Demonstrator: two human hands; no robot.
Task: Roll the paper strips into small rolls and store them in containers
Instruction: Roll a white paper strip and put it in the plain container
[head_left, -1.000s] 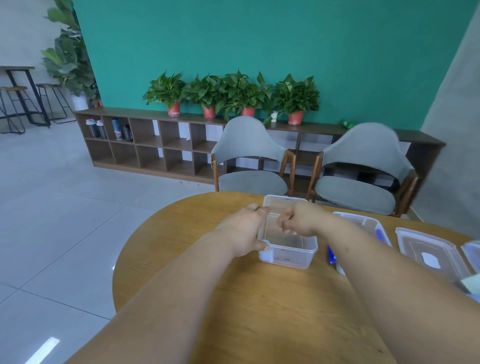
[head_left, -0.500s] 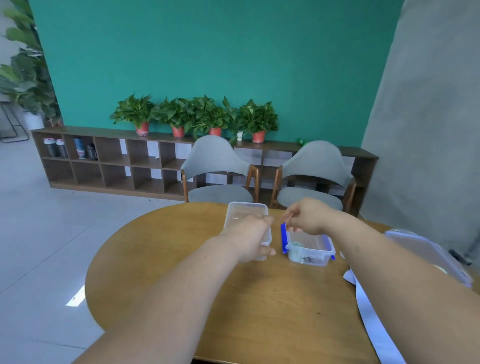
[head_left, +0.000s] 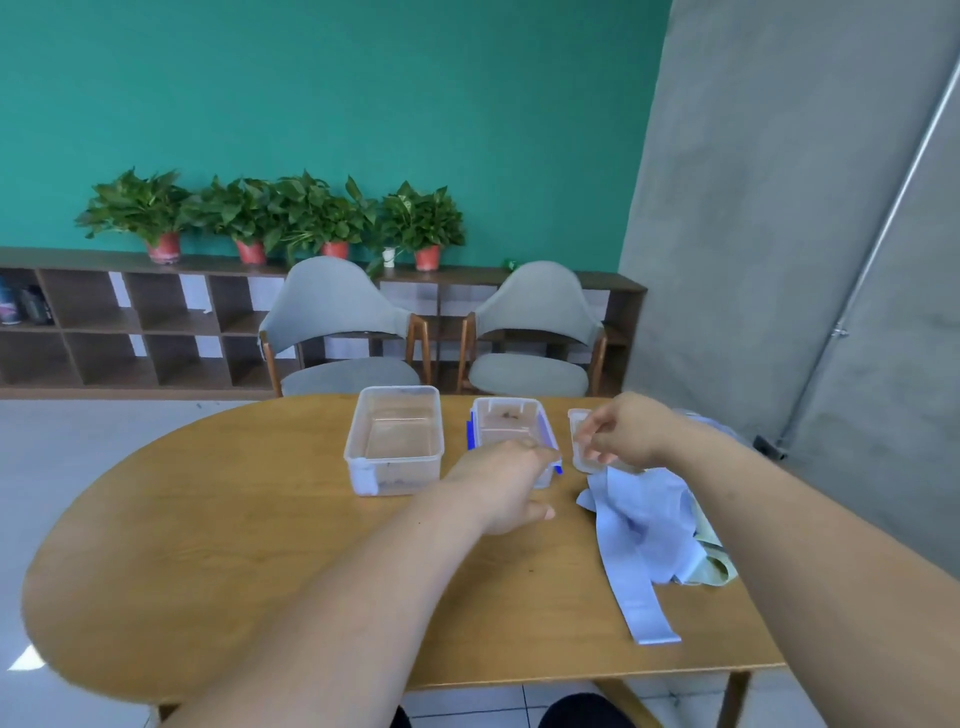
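Using the blue-clipped container as the reference point for everything here. It sits on a big rounded wooden table, toward the far edge. Way behind it there's a teal wall with a low wooden shelf carrying a row of potted plants, and two grey chairs are pulled up just past the far table edge.

Right of the container and a bit nearer to the camera is a loose heap of pale blue paper strips, not rolled, with one long end trailing toward the near edge. Something pale green peeks out from under the heap's far right side.

Just left of the container, apart from it, is a larger clear tub, lid off. The blue-clipped one is open too, with a few small dark bits on its floor. Just right of it is a smaller clear container, partly covered.

The left hand is at the container's near wall, seen from the back, fingers curled under, thumb sticking out right; honestly can't tell if it's gripping anything. The right hand is over the small container, fingers bent downward; it's too blurry to tell if they're pinching something.
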